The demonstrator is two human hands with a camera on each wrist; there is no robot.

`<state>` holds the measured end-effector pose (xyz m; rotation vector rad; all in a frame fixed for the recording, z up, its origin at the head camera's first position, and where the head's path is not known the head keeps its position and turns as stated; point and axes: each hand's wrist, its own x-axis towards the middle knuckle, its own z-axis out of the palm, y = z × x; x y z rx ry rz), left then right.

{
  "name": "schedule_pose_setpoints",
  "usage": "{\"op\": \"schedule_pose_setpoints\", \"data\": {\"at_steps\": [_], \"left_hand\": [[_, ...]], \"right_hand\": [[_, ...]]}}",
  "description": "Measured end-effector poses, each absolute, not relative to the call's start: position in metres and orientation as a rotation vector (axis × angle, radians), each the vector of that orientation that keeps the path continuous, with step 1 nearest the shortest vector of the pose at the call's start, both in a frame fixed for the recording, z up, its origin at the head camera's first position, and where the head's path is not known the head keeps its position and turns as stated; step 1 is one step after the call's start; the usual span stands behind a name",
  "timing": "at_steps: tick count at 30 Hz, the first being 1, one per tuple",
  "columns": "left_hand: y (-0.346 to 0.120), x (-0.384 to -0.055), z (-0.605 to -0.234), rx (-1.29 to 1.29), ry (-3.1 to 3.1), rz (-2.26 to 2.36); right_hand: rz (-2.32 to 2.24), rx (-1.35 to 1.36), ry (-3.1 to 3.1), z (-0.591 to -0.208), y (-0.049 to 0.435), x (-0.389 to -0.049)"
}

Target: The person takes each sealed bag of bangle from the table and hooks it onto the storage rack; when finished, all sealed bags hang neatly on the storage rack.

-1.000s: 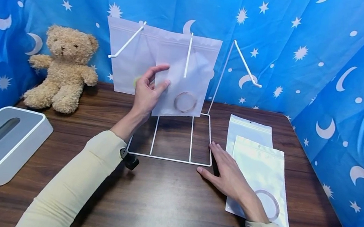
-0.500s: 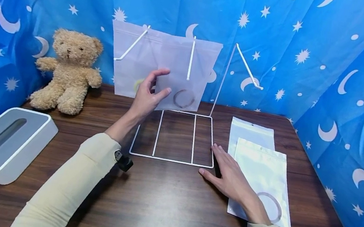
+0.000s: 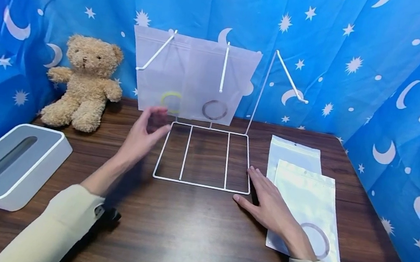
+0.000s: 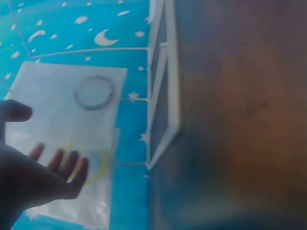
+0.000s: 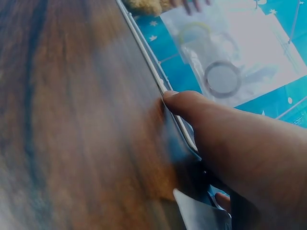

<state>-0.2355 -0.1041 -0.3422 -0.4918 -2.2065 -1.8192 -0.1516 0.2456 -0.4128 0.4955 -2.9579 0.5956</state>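
My left hand [image 3: 139, 137] is off the hanging bags, thumb and fingers apart with nothing between them, near the left side of the white wire rack [image 3: 200, 185]. A white zip bag [image 3: 152, 68] with a yellow ring [image 3: 163, 100] hangs at the rack's left hook. At the middle hook hangs another zip bag [image 3: 237, 75], holding a brownish ring [image 3: 213, 118] and overlapping the first. My right hand [image 3: 269, 207] lies with fairly straight fingers at the rack's front right corner. In the right wrist view its thumb [image 5: 184, 103] touches the base wire.
Beneath and beside my right forearm lie two more zip bags, the front one [image 3: 302, 189] over the rear one [image 3: 294, 153]. A third hook [image 3: 290, 76] juts out at right. A teddy bear [image 3: 88, 84] and a grey-topped tissue box [image 3: 10, 166] stand at left.
My left hand has let go of the brown-ring bag and drawn back down and left. That bag now hangs back by the middle hook. The right hand stays at the rack corner.
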Motion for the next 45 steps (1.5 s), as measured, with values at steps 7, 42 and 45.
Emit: {"op": "schedule_pose_setpoints", "data": {"at_steps": [7,42,45], "left_hand": [[-0.125,-0.202,-0.37,-0.407,-2.636,-1.743],[-0.141,-0.198,-0.429,-0.802,-2.745,-0.845],[-0.14,-0.198,-0.43,-0.803,-2.74,-0.847]], "right_hand": [[0.596,0.502,-2.948,-0.414,0.245,-0.153],[0.614,0.498,-2.952,-0.416,0.244,-0.155],[0.634,0.481,-2.939,-0.414,0.244,-0.155]]}}
